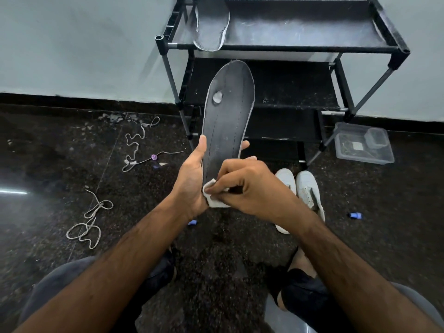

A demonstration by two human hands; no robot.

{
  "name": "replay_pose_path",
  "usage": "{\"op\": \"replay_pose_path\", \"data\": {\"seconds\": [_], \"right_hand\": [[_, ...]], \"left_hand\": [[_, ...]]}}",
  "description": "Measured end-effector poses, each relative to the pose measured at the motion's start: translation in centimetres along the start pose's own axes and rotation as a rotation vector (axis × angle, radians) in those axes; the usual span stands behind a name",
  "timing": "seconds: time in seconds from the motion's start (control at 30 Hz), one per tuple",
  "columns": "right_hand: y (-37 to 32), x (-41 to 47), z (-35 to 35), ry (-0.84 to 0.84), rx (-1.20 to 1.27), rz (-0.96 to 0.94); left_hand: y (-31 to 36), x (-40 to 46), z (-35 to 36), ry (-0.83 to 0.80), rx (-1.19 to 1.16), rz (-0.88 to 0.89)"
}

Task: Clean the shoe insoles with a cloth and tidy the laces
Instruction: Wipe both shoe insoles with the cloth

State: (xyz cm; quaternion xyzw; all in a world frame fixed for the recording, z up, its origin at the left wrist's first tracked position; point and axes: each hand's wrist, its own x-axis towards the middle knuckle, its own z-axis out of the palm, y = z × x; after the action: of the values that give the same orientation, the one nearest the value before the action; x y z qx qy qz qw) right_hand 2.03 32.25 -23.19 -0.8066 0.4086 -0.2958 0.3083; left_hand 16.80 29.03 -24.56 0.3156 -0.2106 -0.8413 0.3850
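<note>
L hand (192,181) grips the lower part of a dark insole (227,116), thumb on its left edge, fingertips showing past the right edge, so the insole stands upright w/ most of its length rising above the grip; a worn pale hole shows near its upper left. R hand (245,186) pinches a small white cloth (216,201) w/ curled fingers, pressed to the insole's heel end, just beside the L palm. Behind, a 2nd insole (211,22) lies on the top shelf of a black shoe rack (300,48). 2 white shoes (305,188) sit on the dark floor (60,152) right of the hands. 2 loose laces (137,145) (89,224) lie well apart to the left. A clear plastic box (362,145) is by the rack's right leg.
</note>
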Motion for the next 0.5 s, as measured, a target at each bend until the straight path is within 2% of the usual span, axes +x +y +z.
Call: {"op": "replay_pose_path", "data": {"seconds": [0.1,0.17,0.2,0.27,0.33,0.4,0.43,0.5], "right_hand": [[0.5,0.0,0.3,0.257,-0.186,0.019],[0.4,0.0,0.5,0.364,-0.202,0.055],[0.3,0.0,0.7,0.354,-0.178,0.048],[0.0,-0.1,0.8,0.209,-0.093,0.0],[-0.2,0.0,0.7,0.037,-0.028,-0.044],[-0.2,0.0,0.3,-0.058,-0.016,-0.062],[-0.1,0.0,0.1,-0.062,-0.028,-0.067],[0.3,-0.2,-0.4,0.038,-0.118,-0.076]], "left_hand": [[-0.4,0.1,0.3,0.005,-0.027,-0.015],[-0.9,0.1,0.3,0.015,-0.012,-0.042],[-1.0,0.1,0.4,0.004,-0.003,-0.073],[-0.7,0.0,0.2,-0.011,-0.005,-0.095],[0.0,-0.2,-0.1,0.038,0.023,-0.007],[0.6,-0.2,-0.4,0.033,0.022,0.032],[0.6,-0.3,-0.2,0.029,0.015,0.032],[0.4,-0.3,0.3,0.023,-0.005,0.015]]}}
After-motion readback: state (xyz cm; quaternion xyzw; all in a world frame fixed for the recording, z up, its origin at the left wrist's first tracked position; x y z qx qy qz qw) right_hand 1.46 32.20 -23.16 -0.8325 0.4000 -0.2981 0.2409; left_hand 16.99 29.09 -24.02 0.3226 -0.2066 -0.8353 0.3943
